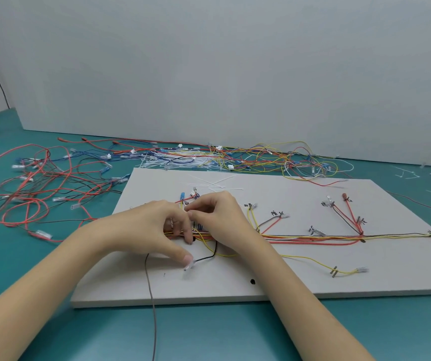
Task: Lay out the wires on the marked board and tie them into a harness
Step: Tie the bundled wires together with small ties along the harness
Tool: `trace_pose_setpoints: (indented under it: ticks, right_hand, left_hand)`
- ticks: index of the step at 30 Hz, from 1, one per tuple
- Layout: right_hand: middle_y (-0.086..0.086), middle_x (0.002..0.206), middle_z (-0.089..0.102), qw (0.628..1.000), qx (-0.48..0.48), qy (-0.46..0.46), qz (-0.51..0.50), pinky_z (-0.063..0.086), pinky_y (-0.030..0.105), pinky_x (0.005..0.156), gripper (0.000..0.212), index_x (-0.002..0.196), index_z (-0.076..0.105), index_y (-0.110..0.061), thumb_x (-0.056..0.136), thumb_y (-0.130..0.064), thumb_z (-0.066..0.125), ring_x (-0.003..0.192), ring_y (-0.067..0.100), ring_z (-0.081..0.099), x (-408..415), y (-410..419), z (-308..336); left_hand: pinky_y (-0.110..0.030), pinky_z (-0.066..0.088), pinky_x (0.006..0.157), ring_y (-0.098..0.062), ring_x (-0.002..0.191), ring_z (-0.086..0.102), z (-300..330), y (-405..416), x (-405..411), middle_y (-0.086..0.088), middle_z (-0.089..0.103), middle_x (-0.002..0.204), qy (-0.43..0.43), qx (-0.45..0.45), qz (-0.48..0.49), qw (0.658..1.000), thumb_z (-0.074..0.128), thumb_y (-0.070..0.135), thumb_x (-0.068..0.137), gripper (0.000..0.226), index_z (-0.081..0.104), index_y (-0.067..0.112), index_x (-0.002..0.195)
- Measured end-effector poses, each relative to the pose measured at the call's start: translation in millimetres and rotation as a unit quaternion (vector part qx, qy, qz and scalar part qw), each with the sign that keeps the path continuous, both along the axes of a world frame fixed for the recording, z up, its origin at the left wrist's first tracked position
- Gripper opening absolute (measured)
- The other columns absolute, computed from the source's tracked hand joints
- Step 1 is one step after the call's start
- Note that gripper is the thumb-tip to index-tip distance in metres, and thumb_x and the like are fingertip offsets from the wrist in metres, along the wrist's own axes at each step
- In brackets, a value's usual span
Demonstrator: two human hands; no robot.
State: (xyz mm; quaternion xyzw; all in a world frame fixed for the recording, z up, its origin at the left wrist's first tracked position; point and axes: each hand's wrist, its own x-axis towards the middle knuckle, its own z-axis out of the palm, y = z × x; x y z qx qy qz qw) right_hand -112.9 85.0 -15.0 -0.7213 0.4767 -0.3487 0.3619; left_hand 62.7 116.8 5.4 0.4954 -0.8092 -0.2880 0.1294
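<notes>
We are pinching with the curled fingers (183, 217) of our left hand (154, 225) at the bundled run of thin red, yellow and black insulated wires (313, 238), while our right hand (219, 217) is meeting it fingertip to fingertip just above the same spot; whether a tie is caught between them, we cannot tell. The bundle is lying along the flat white marked board (261, 277), its branches fanning up to handwritten labels and small clear connectors.

We are judging these wires as light, limp and springy: they are likely to slide out of line unless held close to the junction, so we would be taking hold at the trunk, not at the loose ends. A black wire with a clear terminal (204, 259) is curling out under our left thumb.

Loose white plastic cable ties (209, 182) are lying on the board's far side. The board's near edge is sitting well onto the teal table (209, 334), leaving open room towards us; tangled spare wires (34, 188) are crowding the left and back.
</notes>
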Motion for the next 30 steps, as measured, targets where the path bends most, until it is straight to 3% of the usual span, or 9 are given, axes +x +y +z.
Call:
trace_pose_setpoints:
  ticks: [4, 8, 10, 15, 17, 19, 23, 28, 30]
  right_hand:
    - [0.016, 0.09, 0.074, 1.0, 0.012, -0.022, 0.01, 0.054, 0.037, 0.082, 0.015, 0.096, 0.076, -0.003, 0.085, 0.0, 0.067, 0.083, 0.022, 0.068, -2, 1, 3]
    - [0.016, 0.09, 0.074, 0.999, 0.002, -0.032, 0.033, 0.052, 0.032, 0.077, 0.015, 0.094, 0.077, -0.001, 0.084, 0.002, 0.067, 0.079, 0.018, 0.066, -5, 4, 8]
    - [0.016, 0.089, 0.074, 0.998, -0.002, -0.041, 0.041, 0.05, 0.027, 0.073, 0.014, 0.094, 0.076, -0.001, 0.084, 0.001, 0.067, 0.076, 0.015, 0.064, -5, 5, 9]
    - [0.016, 0.088, 0.074, 0.998, -0.01, -0.048, 0.043, 0.051, 0.029, 0.073, 0.014, 0.095, 0.076, 0.0, 0.084, 0.0, 0.068, 0.075, 0.015, 0.064, -2, 6, 9]
    - [0.015, 0.086, 0.075, 0.997, -0.013, -0.059, 0.039, 0.049, 0.022, 0.064, 0.013, 0.093, 0.077, -0.002, 0.083, 0.001, 0.069, 0.071, 0.012, 0.064, -4, 5, 9]
    - [0.015, 0.084, 0.075, 0.997, -0.013, -0.072, 0.032, 0.046, 0.017, 0.059, 0.012, 0.091, 0.077, -0.003, 0.083, 0.001, 0.07, 0.069, 0.01, 0.064, -6, 4, 9]
    - [0.018, 0.087, 0.074, 0.996, 0.007, -0.078, 0.048, 0.054, 0.036, 0.077, 0.011, 0.093, 0.076, 0.0, 0.084, 0.0, 0.069, 0.076, 0.018, 0.066, -3, 6, 7]
    - [0.014, 0.085, 0.075, 0.995, 0.014, -0.083, 0.045, 0.052, 0.024, 0.071, 0.01, 0.091, 0.077, -0.003, 0.084, -0.001, 0.07, 0.071, 0.011, 0.065, -5, 5, 9]
    - [0.013, 0.085, 0.075, 0.995, 0.017, -0.083, 0.048, 0.053, 0.028, 0.072, 0.01, 0.091, 0.077, -0.004, 0.084, 0.0, 0.07, 0.073, 0.011, 0.066, -6, 5, 9]
  left_hand:
    - [-0.039, 0.047, 0.079, -0.024, 0.081, 0.058, 4, 1, -2, -0.003, 0.068, 0.087, 0.064, 0.038, -0.019, 0.997, 0.077, 0.032, 0.082, 0.005, 0.074, 0.028, 0.08]
    - [-0.011, 0.038, 0.057, 0.001, 0.057, 0.051, 6, 2, -3, 0.009, 0.066, 0.068, 0.104, 0.043, 0.007, 0.994, 0.067, 0.019, 0.091, 0.011, 0.068, 0.016, 0.08]
    - [-0.012, 0.039, 0.058, 0.001, 0.06, 0.052, 6, 0, -2, 0.008, 0.065, 0.071, 0.11, 0.01, 0.039, 0.993, 0.064, 0.019, 0.092, 0.012, 0.066, 0.016, 0.081]
    - [-0.038, 0.048, 0.084, -0.029, 0.087, 0.063, 4, -4, -1, -0.009, 0.071, 0.087, 0.138, -0.003, 0.062, 0.989, 0.061, 0.014, 0.094, 0.011, 0.065, 0.013, 0.083]
    - [-0.038, 0.048, 0.078, -0.028, 0.079, 0.062, 3, -4, -1, -0.008, 0.072, 0.085, 0.15, 0.008, 0.067, 0.986, 0.06, 0.013, 0.094, 0.011, 0.064, 0.011, 0.084]
    - [-0.029, 0.046, 0.063, -0.015, 0.067, 0.058, 1, -6, -1, -0.003, 0.071, 0.077, 0.176, 0.028, 0.076, 0.981, 0.059, 0.013, 0.095, 0.012, 0.062, 0.009, 0.084]
    - [-0.02, 0.044, 0.04, -0.016, 0.061, 0.066, 0, -7, -4, -0.01, 0.073, 0.078, 0.246, 0.082, 0.102, 0.961, 0.054, 0.008, 0.097, 0.011, 0.056, 0.002, 0.088]
    - [-0.021, 0.05, 0.043, -0.03, 0.075, 0.074, 2, -3, -8, -0.019, 0.073, 0.084, 0.314, 0.152, 0.128, 0.928, 0.053, 0.011, 0.097, 0.012, 0.054, 0.001, 0.09]
    - [-0.02, 0.052, 0.045, -0.03, 0.078, 0.074, 2, -2, -11, -0.019, 0.074, 0.084, 0.322, 0.157, 0.137, 0.924, 0.054, 0.012, 0.096, 0.013, 0.055, 0.001, 0.09]
